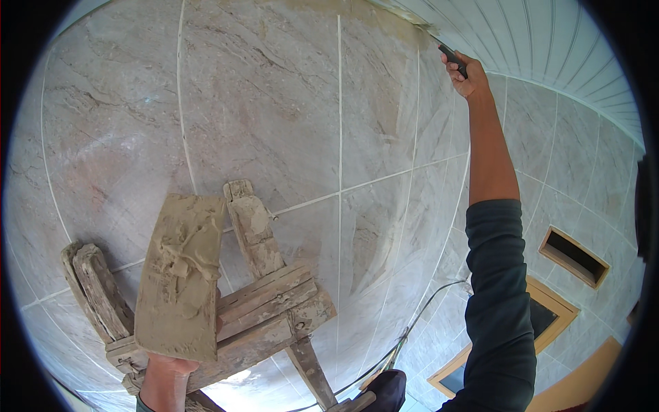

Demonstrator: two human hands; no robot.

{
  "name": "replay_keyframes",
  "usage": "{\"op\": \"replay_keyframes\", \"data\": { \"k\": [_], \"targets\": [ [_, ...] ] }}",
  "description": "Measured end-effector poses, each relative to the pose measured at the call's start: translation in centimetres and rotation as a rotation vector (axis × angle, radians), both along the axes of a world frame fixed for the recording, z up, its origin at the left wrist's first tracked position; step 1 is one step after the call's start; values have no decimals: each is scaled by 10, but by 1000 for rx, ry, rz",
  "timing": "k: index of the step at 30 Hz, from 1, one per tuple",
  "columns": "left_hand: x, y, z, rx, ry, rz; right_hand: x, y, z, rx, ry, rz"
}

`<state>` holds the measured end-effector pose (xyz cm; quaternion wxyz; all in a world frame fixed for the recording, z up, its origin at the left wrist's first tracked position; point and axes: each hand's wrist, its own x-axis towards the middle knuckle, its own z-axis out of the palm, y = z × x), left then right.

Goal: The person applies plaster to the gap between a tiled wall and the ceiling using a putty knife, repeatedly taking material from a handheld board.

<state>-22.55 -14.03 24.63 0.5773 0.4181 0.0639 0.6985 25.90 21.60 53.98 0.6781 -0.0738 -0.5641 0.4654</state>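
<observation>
My left hand [171,364] is wrapped round the lower end of a mortar-smeared rectangular board [152,323], with some fingers hidden behind it. A lumpy heap of grey-brown mortar [189,254] lies on its face. High at the upper right, my right arm is stretched up to the join of wall and ceiling. There my right hand [468,81] is closed round the black handle of a putty knife [453,62]. Its thin blade points up-left into the joint, and the tip is hard to make out.
Below stands a worn, mortar-caked wooden trestle [268,309] against the marbled tile wall [274,103]. White ceiling panels [549,41] run along the upper right. A black cable [415,321] hangs down the wall. To the right are a wood-framed wall opening [575,257] and a larger wooden frame [561,312].
</observation>
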Motion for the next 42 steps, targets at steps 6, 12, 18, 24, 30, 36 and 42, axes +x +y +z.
{"op": "replay_keyframes", "data": {
  "k": [6,12,18,24,30,36,42],
  "targets": [
    [-4,3,-5,29,9,-16,-11,-14,-47,77,26,-48],
    [-5,4,-6,45,23,4,-64,-12,-70,134,-4,-747],
    [-4,5,-7,9,-12,36,-95,10,-72,441,-137,-1367],
    [-9,4,-10,111,146,50,-93,44,-63,606,-207,-1437],
    [-12,0,-6,170,339,108,-75,58,-66,572,-284,-1299],
    [-9,-1,-11,-10,29,48,-43,20,-74,579,-417,-1273],
    [-2,3,-5,-11,-3,67,-38,-21,-74,241,-188,-777]
  ]
}}
